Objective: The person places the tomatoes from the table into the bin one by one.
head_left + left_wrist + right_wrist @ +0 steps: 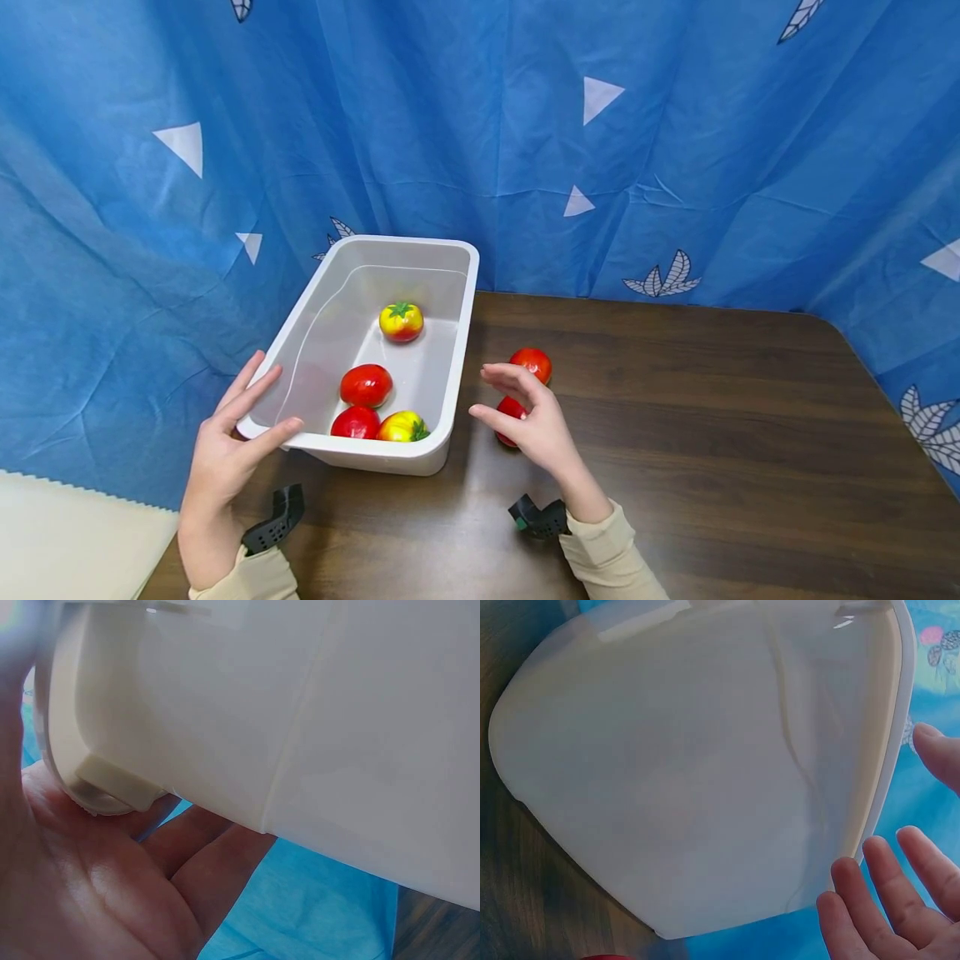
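Note:
A white plastic bin (463, 342) stands on the table. My left hand (225, 454) holds its near left corner, thumb over the near rim and fingers at the left rim; in the left wrist view the palm lies close under that corner. Inside the bin are a yellow-red tomato (401, 322), a red tomato (366, 385), another red tomato (356, 423) and a yellow tomato (403, 427). Just right of the bin, my right hand (536, 421) hovers with nothing between thumb and fingers. It partly hides two red tomatoes, one farther back (532, 363) and one nearer (512, 408).
A dark wooden table (712, 433) extends to the right, with a rounded far corner. Behind and along both sides hangs a blue patterned curtain (495, 125), close to the bin's far end. A cream cloth or sheet (67, 533) with a serrated edge lies at the lower left.

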Action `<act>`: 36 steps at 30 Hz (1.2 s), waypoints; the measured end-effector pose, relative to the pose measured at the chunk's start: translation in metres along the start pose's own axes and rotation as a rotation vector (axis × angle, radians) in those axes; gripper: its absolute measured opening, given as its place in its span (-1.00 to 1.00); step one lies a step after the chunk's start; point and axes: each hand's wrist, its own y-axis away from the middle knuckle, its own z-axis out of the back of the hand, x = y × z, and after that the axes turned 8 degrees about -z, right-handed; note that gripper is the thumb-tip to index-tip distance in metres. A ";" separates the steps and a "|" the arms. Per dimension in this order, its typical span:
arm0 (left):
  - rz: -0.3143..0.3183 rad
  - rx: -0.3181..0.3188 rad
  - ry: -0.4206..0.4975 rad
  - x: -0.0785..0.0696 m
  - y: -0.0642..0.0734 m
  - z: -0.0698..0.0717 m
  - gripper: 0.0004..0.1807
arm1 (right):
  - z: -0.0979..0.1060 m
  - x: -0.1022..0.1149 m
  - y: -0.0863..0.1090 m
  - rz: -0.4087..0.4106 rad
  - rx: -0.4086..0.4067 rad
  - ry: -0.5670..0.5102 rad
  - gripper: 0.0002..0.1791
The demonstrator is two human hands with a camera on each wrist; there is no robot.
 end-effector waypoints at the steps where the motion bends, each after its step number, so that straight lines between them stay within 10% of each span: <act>1: 0.000 0.000 -0.006 0.000 0.000 0.000 -0.25 | 0.000 0.003 0.001 -0.002 0.002 0.002 -0.48; 36: 0.041 0.004 -0.027 -0.001 0.001 0.001 -0.27 | 0.016 -0.029 -0.005 -0.094 0.022 0.074 -0.47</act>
